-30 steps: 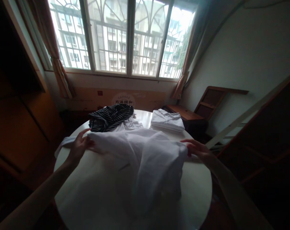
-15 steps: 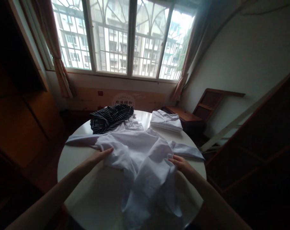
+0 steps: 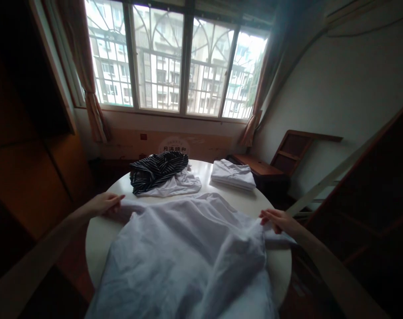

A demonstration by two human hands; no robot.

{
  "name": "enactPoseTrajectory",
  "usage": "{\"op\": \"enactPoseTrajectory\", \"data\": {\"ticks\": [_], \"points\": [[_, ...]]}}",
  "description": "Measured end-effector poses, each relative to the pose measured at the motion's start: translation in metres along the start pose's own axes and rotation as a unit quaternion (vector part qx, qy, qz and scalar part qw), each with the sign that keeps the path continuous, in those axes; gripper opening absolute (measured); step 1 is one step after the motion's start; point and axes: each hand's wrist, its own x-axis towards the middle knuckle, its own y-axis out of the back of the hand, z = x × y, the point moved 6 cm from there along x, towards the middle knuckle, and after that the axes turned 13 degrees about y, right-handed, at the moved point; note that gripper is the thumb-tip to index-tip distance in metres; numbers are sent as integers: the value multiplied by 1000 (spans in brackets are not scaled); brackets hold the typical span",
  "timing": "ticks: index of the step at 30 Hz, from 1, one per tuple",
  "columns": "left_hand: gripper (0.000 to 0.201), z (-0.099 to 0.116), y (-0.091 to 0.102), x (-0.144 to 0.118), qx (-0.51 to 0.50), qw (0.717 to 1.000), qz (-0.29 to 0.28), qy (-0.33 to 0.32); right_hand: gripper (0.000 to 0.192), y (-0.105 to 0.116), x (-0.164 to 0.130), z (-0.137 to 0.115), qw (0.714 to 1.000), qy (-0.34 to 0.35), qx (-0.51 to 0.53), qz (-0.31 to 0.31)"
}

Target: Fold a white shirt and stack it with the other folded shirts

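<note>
A white shirt (image 3: pixel 184 248) is spread over the near part of the round white table (image 3: pixel 99 246), its lower part reaching the bottom of the view. My left hand (image 3: pixel 108 203) pinches the shirt's sleeve at the table's left side. On the right, my right hand (image 3: pixel 275 219) is closed on the shirt near its other shoulder, where the cloth is drawn up into a ridge. The right sleeve extends past that hand to the table's edge.
At the back left of the table lies a crumpled black striped garment (image 3: pixel 159 170), with white cloth (image 3: pixel 178 185) under it. A folded white stack of clothes (image 3: pixel 232 174) sits at the back right. Beyond are a low wooden cabinet (image 3: pixel 257 165) and the window.
Both hands have moved outward, the left one also slightly up. The shirt, bunched before, is now pulled wide and covers much more of the near table.
</note>
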Motion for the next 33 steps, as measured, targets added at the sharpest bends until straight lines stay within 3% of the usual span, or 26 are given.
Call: {"op": "enactPoseTrajectory", "data": {"ticks": [2,4,6,9,13,15,17,20,24,27,29,31,33], "points": [[23,10,-1,14,56,997,35,-28,36,-4,16,-1,997,42,-26,58],[22,21,-12,18,61,994,37,-84,46,-16,28,-2,994,56,-46,76],[22,24,-28,19,54,991,16,-119,52,-31,36,-2,994,53,-58,74],[12,16,-48,19,96,986,-32,-131,44,-50,45,-1,995,48,-83,38],[7,-7,-61,26,165,974,-152,-40,17,-62,54,2,983,85,-156,-43],[15,-11,-65,31,145,973,-180,18,16,-63,60,4,976,90,-185,-75],[22,-1,-73,35,125,978,-167,16,23,-64,67,5,972,72,-199,-100],[35,22,-102,33,200,965,-163,-46,39,-76,80,-4,968,64,-203,-129],[44,41,-146,18,291,920,-245,-93,51,-104,98,-19,968,73,-207,-122],[48,50,-162,4,291,904,-299,-95,48,-128,105,-23,971,51,-193,-132],[39,55,-167,-5,292,894,-322,-109,38,-140,107,-30,966,64,-193,-159],[26,61,-165,-9,287,898,-303,-140,29,-142,110,-43,964,115,-188,-146],[20,68,-154,-7,256,926,-219,-171,25,-130,113,-60,969,190,-142,-66]]}}
